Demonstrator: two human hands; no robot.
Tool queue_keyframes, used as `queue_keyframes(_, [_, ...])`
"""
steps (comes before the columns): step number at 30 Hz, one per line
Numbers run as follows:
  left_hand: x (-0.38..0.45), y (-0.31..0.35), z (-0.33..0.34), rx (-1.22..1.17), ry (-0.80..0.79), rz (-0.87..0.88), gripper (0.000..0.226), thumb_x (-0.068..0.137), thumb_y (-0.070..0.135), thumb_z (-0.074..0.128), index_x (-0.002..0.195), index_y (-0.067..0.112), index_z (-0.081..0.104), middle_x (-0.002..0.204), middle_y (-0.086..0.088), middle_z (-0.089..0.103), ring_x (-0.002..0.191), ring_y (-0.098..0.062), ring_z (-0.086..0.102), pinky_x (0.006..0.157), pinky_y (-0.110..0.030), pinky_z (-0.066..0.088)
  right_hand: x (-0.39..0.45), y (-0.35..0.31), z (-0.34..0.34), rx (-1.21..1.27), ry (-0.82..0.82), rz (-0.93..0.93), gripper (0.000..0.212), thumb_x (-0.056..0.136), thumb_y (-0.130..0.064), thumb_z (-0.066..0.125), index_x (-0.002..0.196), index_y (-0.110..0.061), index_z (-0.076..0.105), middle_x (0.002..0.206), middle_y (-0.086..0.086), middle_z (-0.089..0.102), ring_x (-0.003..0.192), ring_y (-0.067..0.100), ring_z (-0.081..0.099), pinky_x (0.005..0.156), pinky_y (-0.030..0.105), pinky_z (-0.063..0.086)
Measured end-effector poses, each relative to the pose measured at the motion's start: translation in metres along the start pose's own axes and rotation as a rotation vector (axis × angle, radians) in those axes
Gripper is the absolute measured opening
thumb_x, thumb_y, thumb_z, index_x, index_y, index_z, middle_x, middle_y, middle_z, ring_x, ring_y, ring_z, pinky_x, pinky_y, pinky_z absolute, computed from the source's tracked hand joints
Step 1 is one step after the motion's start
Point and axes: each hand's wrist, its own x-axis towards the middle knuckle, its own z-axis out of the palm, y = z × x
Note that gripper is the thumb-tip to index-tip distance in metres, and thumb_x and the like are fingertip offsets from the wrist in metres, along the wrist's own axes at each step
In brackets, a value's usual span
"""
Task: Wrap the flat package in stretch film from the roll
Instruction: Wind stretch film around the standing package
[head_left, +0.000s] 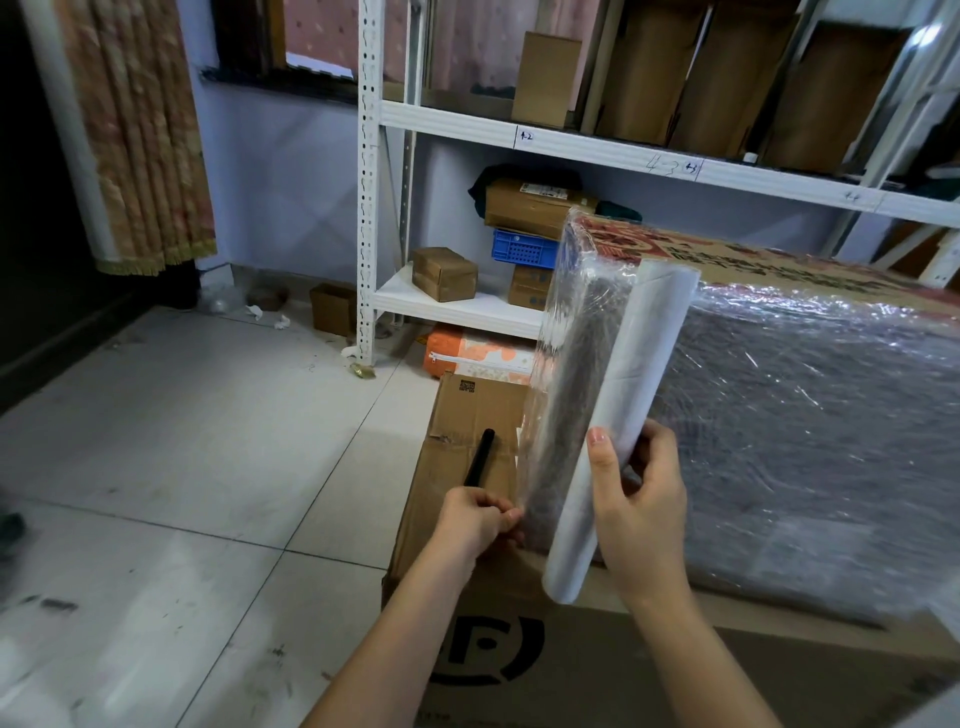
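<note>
The flat package (810, 426) stands on its long edge on a cardboard box (519, 639), its dark face covered in shiny stretch film. A printed cardboard edge shows along its top. The white film roll (623, 415) is held upright against the package's near left corner, and my right hand (639, 509) grips its lower part. A sheet of film runs from the roll around the package's narrow end. At that end's lower corner, my left hand (480, 522) pinches the film while also holding a black pen-like tool (479, 457).
A white metal shelf rack (371, 208) stands behind, loaded with brown boxes (444, 273) and a blue crate (524, 248). An orange zipped bag (478, 356) lies under it. The tiled floor (182, 441) spreads to the left, with a curtain (140, 135) at the far left.
</note>
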Motion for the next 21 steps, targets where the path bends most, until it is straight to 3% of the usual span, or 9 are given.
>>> queue_keyframes(3, [0.002,0.005,0.004,-0.188,0.012,-0.129,0.009,0.090,0.000,0.058,0.097,0.003,0.054,0.082,-0.014,0.064,0.066,-0.021,0.064,0.063,-0.030,0.056,0.000,0.000,0.000,-0.004,0.014,-0.002,0.030,0.079,-0.042,0.054,0.100,-0.021,0.050,0.082,-0.007,0.060,0.069,-0.003,0.059,0.060,0.012,0.048])
queue_keyframes(6, [-0.002,0.004,0.014,-0.170,0.068,-0.101,0.007,0.095,0.010,0.052,0.098,0.004,0.054,0.079,-0.009,0.058,0.062,-0.016,0.053,0.052,-0.024,0.046,0.000,0.001,0.000,-0.010,0.011,0.000,0.028,0.079,-0.043,0.053,0.099,-0.024,0.049,0.082,-0.007,0.060,0.071,-0.002,0.059,0.062,0.014,0.048])
queue_keyframes(10, [-0.008,-0.004,0.025,-0.097,0.185,0.139,0.012,0.096,0.007,0.050,0.090,0.017,0.046,0.094,-0.006,0.057,0.079,-0.013,0.055,0.072,-0.026,0.050,0.001,0.002,-0.001,-0.025,0.000,0.006,0.030,0.079,-0.045,0.053,0.099,-0.024,0.049,0.082,-0.007,0.060,0.070,-0.001,0.058,0.062,0.016,0.049])
queue_keyframes(14, [-0.045,-0.010,0.026,-0.084,0.416,0.604,0.018,0.099,0.013,0.044,0.103,0.031,0.047,0.100,0.010,0.057,0.096,-0.001,0.056,0.085,-0.022,0.047,0.002,0.004,0.000,-0.053,0.016,-0.002,0.026,0.078,-0.048,0.053,0.095,-0.028,0.049,0.078,-0.007,0.060,0.067,0.002,0.058,0.061,0.021,0.049])
queue_keyframes(17, [-0.070,-0.018,0.046,-0.048,0.255,0.885,0.035,0.100,0.033,0.037,0.134,0.027,0.041,0.130,0.019,0.049,0.122,0.009,0.044,0.099,-0.012,0.038,0.003,0.008,0.000,-0.068,0.034,-0.011,0.029,0.083,-0.048,0.056,0.099,-0.024,0.051,0.079,-0.007,0.061,0.070,0.005,0.060,0.063,0.025,0.051])
queue_keyframes(19, [-0.069,-0.027,0.060,0.018,0.162,0.960,0.062,0.097,0.057,0.027,0.149,0.024,0.024,0.153,0.014,0.029,0.140,0.002,0.024,0.113,-0.021,0.026,0.003,0.009,0.000,-0.062,0.025,-0.011,0.033,0.084,-0.046,0.057,0.103,-0.020,0.051,0.082,-0.007,0.062,0.073,0.004,0.062,0.063,0.024,0.052])
queue_keyframes(21, [-0.062,-0.032,0.065,0.091,0.173,0.964,0.075,0.090,0.072,0.016,0.149,0.028,0.010,0.159,0.014,0.011,0.145,0.001,0.009,0.118,-0.021,0.013,0.003,0.007,0.000,-0.032,0.000,-0.001,0.031,0.080,-0.044,0.054,0.102,-0.023,0.050,0.083,-0.006,0.062,0.075,0.002,0.063,0.062,0.021,0.052])
